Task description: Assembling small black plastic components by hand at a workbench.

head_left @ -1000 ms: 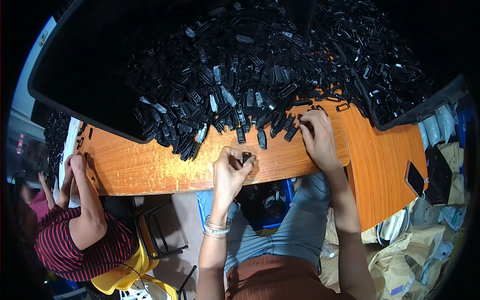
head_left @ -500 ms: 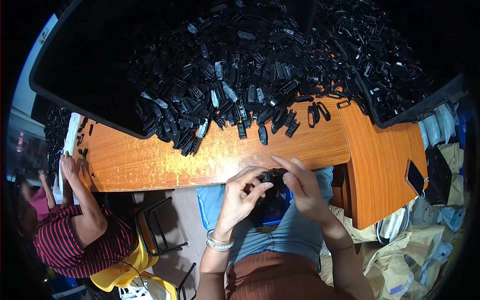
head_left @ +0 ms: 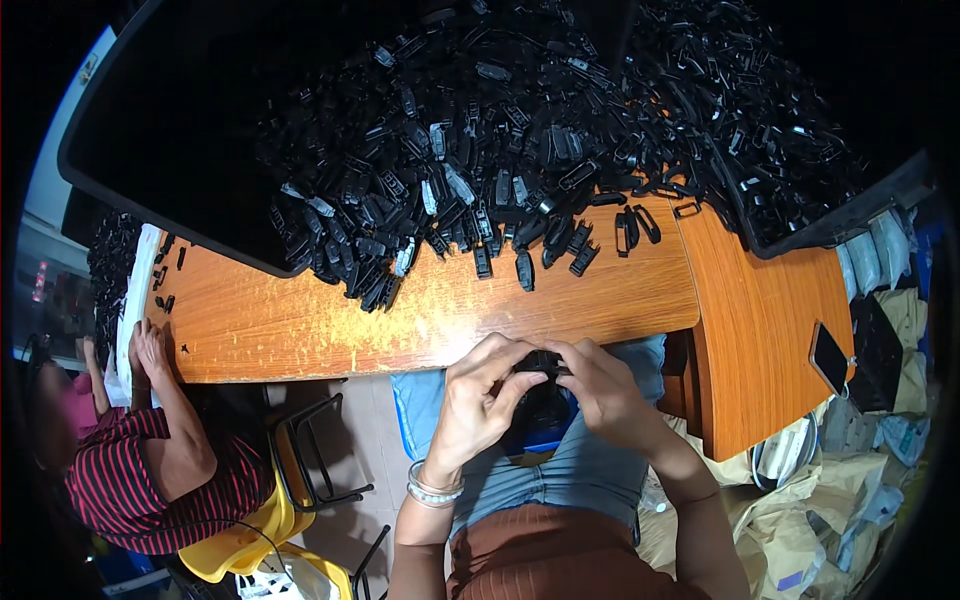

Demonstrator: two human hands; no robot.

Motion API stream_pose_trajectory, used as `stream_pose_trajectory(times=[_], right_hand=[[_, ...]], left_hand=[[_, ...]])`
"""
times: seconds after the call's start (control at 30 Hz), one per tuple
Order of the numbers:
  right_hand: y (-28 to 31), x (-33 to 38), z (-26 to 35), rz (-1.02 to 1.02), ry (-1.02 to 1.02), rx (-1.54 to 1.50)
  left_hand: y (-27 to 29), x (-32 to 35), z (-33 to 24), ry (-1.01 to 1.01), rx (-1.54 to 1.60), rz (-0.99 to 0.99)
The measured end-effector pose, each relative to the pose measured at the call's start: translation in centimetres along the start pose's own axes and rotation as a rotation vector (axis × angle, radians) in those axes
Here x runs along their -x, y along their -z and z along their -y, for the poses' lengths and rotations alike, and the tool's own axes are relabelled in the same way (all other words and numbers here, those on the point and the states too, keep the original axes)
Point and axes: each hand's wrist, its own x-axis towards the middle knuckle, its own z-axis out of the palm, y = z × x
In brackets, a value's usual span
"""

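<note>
Between my two hands, just off the table's front edge, is a small black plastic part. My left hand, with bracelets at its wrist, pinches it from the left. From the right, the fingers of my right hand close on it too; the fingers cover much of its shape. Below the hands, a blue container with black pieces in it rests between my thighs. Ahead of my hands a large heap of black plastic parts spreads over the wooden table, a few lying loose at its near edge.
Black bins flank the heap. A phone lies on the right side of the table. Paper and plastic bags crowd the floor at right. To my left a co-worker in a striped shirt sits on a yellow chair.
My right hand has come in to the left, its raised index finger now bent down onto the black part. My left hand stays at nearly the same spot. The co-worker's hands have shifted slightly.
</note>
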Motion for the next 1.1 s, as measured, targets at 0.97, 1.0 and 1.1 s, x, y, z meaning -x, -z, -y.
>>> stream_pose_trajectory(times=[0.97, 1.0, 1.1], right_hand=[[1.8, 2.1, -7.6, -0.255, -0.285, -0.402], [2.7, 0.3, -8.2, -0.393, -0.237, -0.059], [3.6, -3.9, -9.9, -0.492, -0.217, 0.452]], left_hand=[[-0.4, -1.8, 4.9, -0.012, -0.045, -0.014], [-1.0, -3.3, 4.6, -0.019, -0.040, -0.015], [-2.1, -6.4, 4.3, -0.149, -0.422, -0.051]])
